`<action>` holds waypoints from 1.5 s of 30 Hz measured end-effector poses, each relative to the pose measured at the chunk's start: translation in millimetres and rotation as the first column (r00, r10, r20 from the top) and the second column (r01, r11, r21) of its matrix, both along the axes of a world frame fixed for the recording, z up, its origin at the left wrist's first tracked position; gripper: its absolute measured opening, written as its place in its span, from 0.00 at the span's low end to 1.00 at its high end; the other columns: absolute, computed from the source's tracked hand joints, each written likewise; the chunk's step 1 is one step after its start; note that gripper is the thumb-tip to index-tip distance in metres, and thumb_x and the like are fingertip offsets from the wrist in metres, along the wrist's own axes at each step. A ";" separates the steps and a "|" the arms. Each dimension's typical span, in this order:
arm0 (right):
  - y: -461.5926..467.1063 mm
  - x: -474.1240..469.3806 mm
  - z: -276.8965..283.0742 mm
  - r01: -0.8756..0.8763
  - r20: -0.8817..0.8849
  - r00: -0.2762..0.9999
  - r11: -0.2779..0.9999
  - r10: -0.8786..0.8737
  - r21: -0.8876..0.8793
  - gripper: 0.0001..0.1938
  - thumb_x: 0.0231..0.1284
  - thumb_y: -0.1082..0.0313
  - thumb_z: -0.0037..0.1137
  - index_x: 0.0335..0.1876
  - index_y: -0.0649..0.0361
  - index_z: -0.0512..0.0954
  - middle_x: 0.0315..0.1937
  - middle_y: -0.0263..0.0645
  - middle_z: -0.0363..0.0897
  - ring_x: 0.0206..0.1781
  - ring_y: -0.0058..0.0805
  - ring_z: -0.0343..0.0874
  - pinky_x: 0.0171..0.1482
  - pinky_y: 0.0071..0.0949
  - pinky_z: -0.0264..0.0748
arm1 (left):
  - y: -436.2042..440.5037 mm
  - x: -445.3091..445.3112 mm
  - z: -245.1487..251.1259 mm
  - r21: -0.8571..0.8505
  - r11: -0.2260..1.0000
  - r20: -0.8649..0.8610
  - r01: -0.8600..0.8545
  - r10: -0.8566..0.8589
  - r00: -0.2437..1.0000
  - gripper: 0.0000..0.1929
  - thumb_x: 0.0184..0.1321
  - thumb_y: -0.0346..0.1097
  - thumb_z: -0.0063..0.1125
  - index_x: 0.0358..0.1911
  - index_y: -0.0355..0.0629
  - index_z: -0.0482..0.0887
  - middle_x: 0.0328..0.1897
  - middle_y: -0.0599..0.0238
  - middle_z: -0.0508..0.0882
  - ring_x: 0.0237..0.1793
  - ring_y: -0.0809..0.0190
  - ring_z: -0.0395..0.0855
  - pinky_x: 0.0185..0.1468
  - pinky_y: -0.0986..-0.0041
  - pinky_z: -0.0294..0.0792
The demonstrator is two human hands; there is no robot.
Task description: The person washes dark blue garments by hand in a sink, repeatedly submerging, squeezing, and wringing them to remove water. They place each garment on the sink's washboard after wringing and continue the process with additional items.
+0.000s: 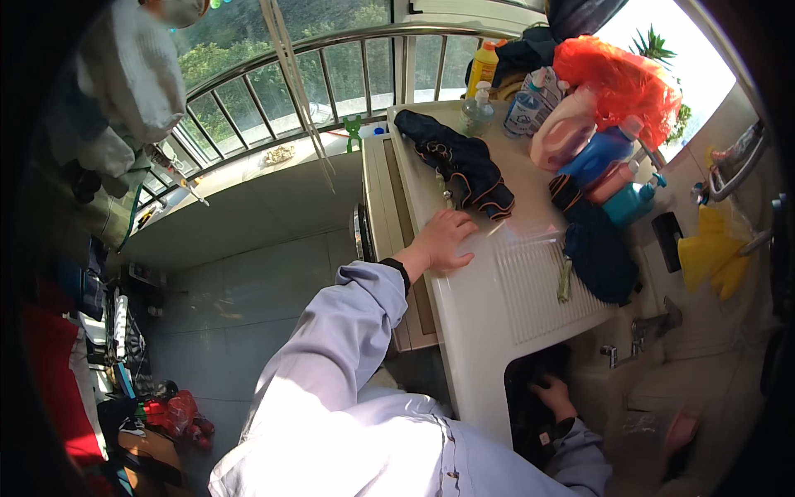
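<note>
My left hand (445,242) is on the front edge of the white washboard counter (478,310), fingers apart and nothing in them. Just beyond its fingertips lies a dark navy fabric bundle (463,161) with orange piping and a cord with a metal fitting. A second navy fabric bundle (599,255), with orange stripes at one end and a pale strap, lies partly over the ribbed washboard (540,292). My right hand (554,396) reaches down into the sink basin, at a black item (528,404) bearing a small pale label. Shadow hides whether those fingers grip it.
Detergent and pump bottles (562,133) crowd the counter's back, beside a red plastic bag (621,81). A faucet (652,326) stands behind the basin; yellow rubber gloves (714,251) hang at right. Clothes (133,68) hang upper left, near a metal railing (348,40).
</note>
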State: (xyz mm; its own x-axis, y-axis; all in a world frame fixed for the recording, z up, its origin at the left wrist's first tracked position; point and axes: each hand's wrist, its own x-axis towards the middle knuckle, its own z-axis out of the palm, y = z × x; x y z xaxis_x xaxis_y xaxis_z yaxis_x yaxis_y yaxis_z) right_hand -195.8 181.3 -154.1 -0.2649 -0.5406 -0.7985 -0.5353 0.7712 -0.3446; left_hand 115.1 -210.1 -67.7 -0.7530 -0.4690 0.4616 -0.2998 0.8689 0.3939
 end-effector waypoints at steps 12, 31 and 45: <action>-21.0 20.1 -61.4 -0.080 -0.414 0.899 0.981 0.147 0.174 0.58 0.53 0.22 0.38 0.75 0.63 0.33 0.75 0.60 0.23 0.77 0.59 0.22 0.72 0.60 0.26 | 3.9 -0.1 -1.9 -0.006 0.998 -0.011 -0.061 0.061 0.998 0.27 0.46 0.50 0.63 0.50 0.44 0.77 0.54 0.54 0.75 0.58 0.47 0.69 0.66 0.57 0.57; -23.9 -50.3 -141.7 -0.379 -0.557 0.796 0.912 0.236 -0.156 0.51 0.49 0.57 0.64 0.74 0.64 0.41 0.75 0.58 0.32 0.78 0.53 0.31 0.76 0.42 0.38 | -0.1 0.0 -8.3 0.023 1.000 -0.001 -0.019 0.019 1.000 0.25 0.45 0.51 0.62 0.45 0.45 0.80 0.50 0.57 0.78 0.55 0.51 0.73 0.67 0.56 0.56; 51.8 34.1 -4.3 -0.216 -0.319 0.905 0.951 0.280 0.220 0.44 0.63 0.39 0.44 0.77 0.40 0.33 0.75 0.61 0.25 0.75 0.70 0.31 0.71 0.64 0.40 | -2.1 0.4 -9.8 0.036 0.999 -0.006 0.021 -0.021 1.000 0.23 0.45 0.52 0.61 0.41 0.44 0.81 0.46 0.57 0.78 0.52 0.51 0.74 0.66 0.56 0.56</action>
State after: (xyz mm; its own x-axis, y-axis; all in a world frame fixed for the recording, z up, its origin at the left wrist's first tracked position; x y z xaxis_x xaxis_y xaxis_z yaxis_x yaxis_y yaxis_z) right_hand -161.6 233.1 -158.4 -0.4147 -0.4839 -0.7706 -0.7772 0.6289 0.0234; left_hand 115.5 -212.1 -77.6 -0.7602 -0.4695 0.4492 -0.2793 0.8603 0.4266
